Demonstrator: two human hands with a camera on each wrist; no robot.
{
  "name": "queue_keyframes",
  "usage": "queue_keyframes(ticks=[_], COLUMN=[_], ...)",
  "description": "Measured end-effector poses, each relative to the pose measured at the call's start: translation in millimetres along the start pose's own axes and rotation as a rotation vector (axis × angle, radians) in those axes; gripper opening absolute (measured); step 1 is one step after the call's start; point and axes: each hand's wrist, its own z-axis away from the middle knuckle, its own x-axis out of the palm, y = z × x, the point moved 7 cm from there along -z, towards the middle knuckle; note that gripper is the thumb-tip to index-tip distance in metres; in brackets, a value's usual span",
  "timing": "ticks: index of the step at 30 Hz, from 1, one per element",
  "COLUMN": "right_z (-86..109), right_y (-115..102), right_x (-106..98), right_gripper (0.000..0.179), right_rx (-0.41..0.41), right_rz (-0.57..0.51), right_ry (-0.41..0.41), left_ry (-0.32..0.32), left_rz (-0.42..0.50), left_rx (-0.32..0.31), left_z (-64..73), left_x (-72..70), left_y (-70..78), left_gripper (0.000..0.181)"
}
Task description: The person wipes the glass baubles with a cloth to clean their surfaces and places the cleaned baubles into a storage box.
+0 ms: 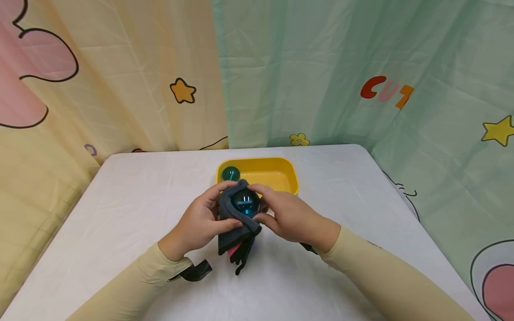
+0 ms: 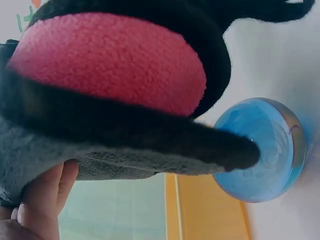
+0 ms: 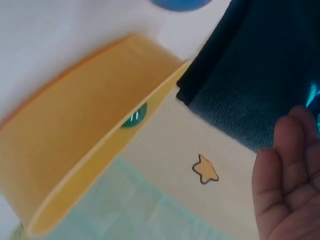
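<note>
In the head view, my left hand (image 1: 196, 220) grips a soft dark grey and black fleece piece (image 1: 230, 236), its thumb across the front. Black strips hang from its lower end, and a pink fleece patch (image 2: 110, 60) fills most of the left wrist view. A dark blue clear ball (image 1: 246, 203) sits in a fold of the fleece. My right hand (image 1: 291, 216) curls its thumb and fingers about the ball's right side. Beyond the fleece, a light blue clear ball (image 2: 270, 150) lies on the table, mostly hidden in the head view.
A yellow tray (image 1: 295, 180) stands just behind my hands. Inside its left end lies a green clear ball (image 1: 230, 173). White cloth covers the table (image 1: 128, 214), and patterned curtains (image 1: 297, 67) hang along its back and side.
</note>
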Motion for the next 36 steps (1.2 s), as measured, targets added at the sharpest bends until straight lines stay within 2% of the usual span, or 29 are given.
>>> queue_keyframes(ticks=[4, 7, 11, 14, 20, 22, 27, 29, 31, 36], right_z=[-0.3, -1.4, -1.4, -0.9, -2.5, -2.5, -0.8, -0.3, -0.4, -1.4], right_y=[7.6, 9.5, 6.7, 3.7, 0.6, 2.3, 12.2, 14.5, 13.3, 7.0], right_x=[4.2, 5.8, 4.6, 2.9, -2.4, -2.6, 3.2, 5.4, 5.9, 3.6], right_gripper=[0.047, 0.041, 0.062, 0.075, 0.068, 0.068, 0.061, 0.057, 0.058, 0.076], right_rx=[0.07, 0.087, 0.05, 0.018, -0.017, -0.014, 0.066, 0.088, 0.08, 0.033], right_rz=[-0.202, -0.274, -0.23, -0.152, 0.037, 0.015, -0.213, -0.257, -0.253, -0.151], right_ry=[-0.026, -0.012, 0.01, 0.013, 0.051, 0.052, 0.005, -0.004, -0.002, 0.015], left_ry=[-0.005, 0.004, 0.02, 0.026, 0.012, 0.003, -0.017, -0.02, -0.018, 0.001], left_rz=[-0.007, -0.021, -0.047, -0.045, -0.039, -0.046, -0.075, -0.081, -0.089, -0.094], left_rx=[-0.015, -0.025, -0.012, 0.0, -0.014, -0.017, -0.019, -0.025, -0.026, -0.014], left_z=[0.5, -0.2, -1.8, -2.7, -3.1, -2.8, -2.8, -3.0, -3.2, -4.6], left_x=[2.0, 1.6, -1.5, -3.6, -4.1, -3.3, -0.6, -0.1, -0.7, -4.1], left_y=[-0.6, -2.7, -3.5, -2.0, -2.8, -3.3, -3.6, -3.6, -3.9, -2.3], left_gripper=[0.077, 0.078, 0.078, 0.079, 0.079, 0.078, 0.077, 0.077, 0.077, 0.08])
